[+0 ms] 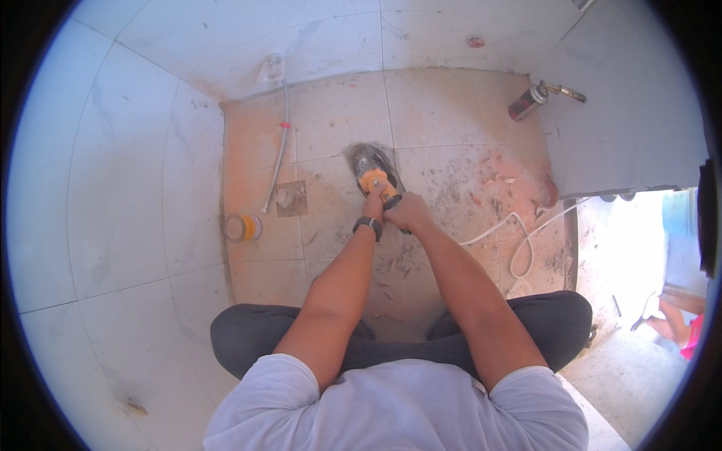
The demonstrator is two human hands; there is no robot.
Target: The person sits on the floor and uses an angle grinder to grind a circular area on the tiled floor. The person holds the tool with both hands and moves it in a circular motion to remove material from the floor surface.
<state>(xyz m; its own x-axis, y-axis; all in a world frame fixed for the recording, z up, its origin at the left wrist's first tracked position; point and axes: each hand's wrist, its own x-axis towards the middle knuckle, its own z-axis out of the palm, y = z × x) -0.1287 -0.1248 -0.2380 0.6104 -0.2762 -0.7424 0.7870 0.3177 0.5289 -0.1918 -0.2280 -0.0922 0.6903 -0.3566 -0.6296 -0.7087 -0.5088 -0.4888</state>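
Both my hands are on an orange and black corded-looking power tool [374,179], whose exact kind I cannot make out. My left hand [374,201], below a dark wristwatch [368,223], is closed around its body. Just to the right, my right hand [409,212] grips the rear end, its fingers partly hidden. The tool's front end points away from me into a dark, rough hole [368,154] broken in the tiled floor [342,120]. Dust and grey debris surround that spot.
Left of the hole are a square floor opening [292,198], a grey flexible hose [278,161] and a can [243,228]. Tile chips [496,177] and a white cable [519,240] lie right. A gas torch canister [528,102] stands far right. Another person's leg [671,323] shows outside.
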